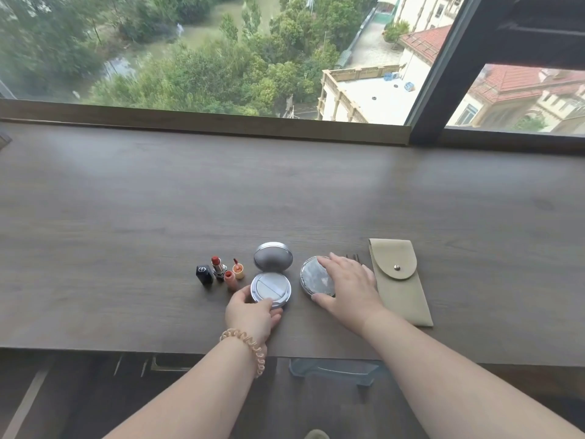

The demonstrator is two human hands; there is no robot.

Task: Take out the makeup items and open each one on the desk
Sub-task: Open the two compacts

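Observation:
A silver round compact (271, 288) lies open on the desk, its lid (273, 256) tilted up behind it. My left hand (251, 315) grips the compact's near edge. A second round silver compact (316, 277) lies shut to the right; my right hand (349, 288) rests over it, thumb at its near rim and fingers across its top. To the left stand an uncapped red lipstick (217, 266), its black cap (204, 274), an orange lip gloss tube (229, 279) and its wand cap (238, 270).
A beige pouch (399, 280) with a snap flap lies right of my right hand. A dark comb-like item (353, 257) peeks out behind that hand. The wooden desk (126, 217) runs to a window sill. A coiled hair tie (250, 343) circles my left wrist.

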